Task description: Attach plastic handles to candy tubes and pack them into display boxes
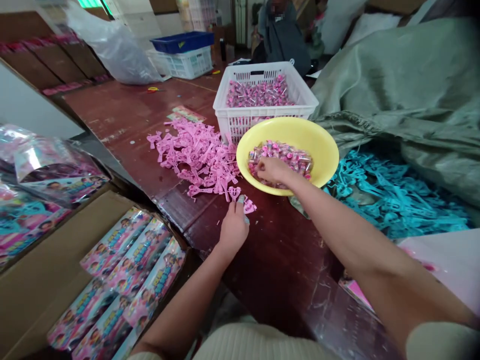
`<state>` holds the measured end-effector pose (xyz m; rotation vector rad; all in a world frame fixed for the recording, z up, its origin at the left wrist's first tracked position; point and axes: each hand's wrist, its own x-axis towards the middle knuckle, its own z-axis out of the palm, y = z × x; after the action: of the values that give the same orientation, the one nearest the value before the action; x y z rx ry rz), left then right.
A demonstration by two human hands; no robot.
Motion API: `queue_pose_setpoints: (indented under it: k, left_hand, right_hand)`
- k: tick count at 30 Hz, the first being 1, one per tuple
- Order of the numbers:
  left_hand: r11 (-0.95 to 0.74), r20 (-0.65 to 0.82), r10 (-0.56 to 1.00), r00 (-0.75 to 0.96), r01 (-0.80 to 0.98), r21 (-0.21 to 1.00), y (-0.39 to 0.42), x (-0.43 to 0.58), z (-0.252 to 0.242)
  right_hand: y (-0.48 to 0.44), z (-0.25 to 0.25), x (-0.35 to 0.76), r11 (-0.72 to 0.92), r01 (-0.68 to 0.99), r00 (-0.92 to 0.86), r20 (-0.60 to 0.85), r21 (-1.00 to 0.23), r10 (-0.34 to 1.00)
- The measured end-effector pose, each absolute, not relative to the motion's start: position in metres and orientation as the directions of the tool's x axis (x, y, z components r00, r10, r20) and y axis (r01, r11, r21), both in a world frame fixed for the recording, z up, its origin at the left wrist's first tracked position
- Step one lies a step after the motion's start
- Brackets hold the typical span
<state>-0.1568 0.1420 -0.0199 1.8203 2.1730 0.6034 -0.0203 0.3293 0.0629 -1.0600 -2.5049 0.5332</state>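
the left hand point(234, 227), at the centre of the frame, pinches a pink plastic piece point(234, 192) between thumb and fingers, the piece standing up from the fingertips; that grip probably leaves most of its shape free and in sight. the right hand point(273, 171) reaches over the near rim of the yellow basin point(326, 155), fingers bent down among small clear tubes with pink caps point(279, 150); whether it has closed on one i cannot tell, as the fingertips are hidden.

the basin's raised wall likely keeps the tubes from rolling over the dark red table point(277, 255). behind it, at upper centre, a white plastic crate point(264, 112) holds more of them, perhaps as a reserve kept near. the loose pile of pink pieces point(198, 152) spreads left of the basin, presumably so each hand has its own supply.

the held piece is at the left hand's fingertips, just in front of the pile's near edge; the tubes lie under and around the right hand's fingers, the bulk just beyond them.
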Motion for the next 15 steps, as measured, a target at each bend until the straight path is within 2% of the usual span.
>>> queue_pose_setpoints:
  k: [2,4,5,6,8,12,15]
  left_hand:
    - [0.095,0.053,0.982,-0.182,0.716,0.691,0.129,-0.167,-0.015]
    - [0.059,0.003,0.990,-0.138,0.446,0.893,0.118,-0.170,-0.009]
    - [0.060,-0.028,0.994,-0.105,0.322,0.945,0.114,-0.169,-0.005]
    - [0.075,-0.060,0.995,-0.075,0.220,0.973,0.111,-0.165,-0.001]
    - [0.122,-0.120,0.992,-0.038,0.078,0.989,0.108,-0.156,0.007]
    - [0.263,-0.260,0.965,0.039,-0.157,0.952,0.109,-0.137,0.018]
    - [0.404,-0.369,0.913,0.172,-0.257,0.878,0.110,-0.133,0.025]
  right_hand:
    - [0.309,0.071,0.000,0.595,0.569,-0.600,0.208,-0.568,0.772]
    - [0.278,0.075,0.021,0.513,0.413,-0.599,0.200,-0.752,0.775]
    - [0.260,0.075,0.031,0.454,0.304,-0.625,0.184,-0.837,0.758]
    - [0.243,0.074,0.040,0.391,0.217,-0.658,0.162,-0.894,0.735]
    - [0.215,0.068,0.055,0.339,0.183,-0.697,0.121,-0.923,0.707]
    - [0.195,0.062,0.078,0.442,0.327,-0.678,0.119,-0.835,0.726]
    - [0.196,0.069,0.090,0.537,0.339,-0.733,0.141,-0.773,0.665]
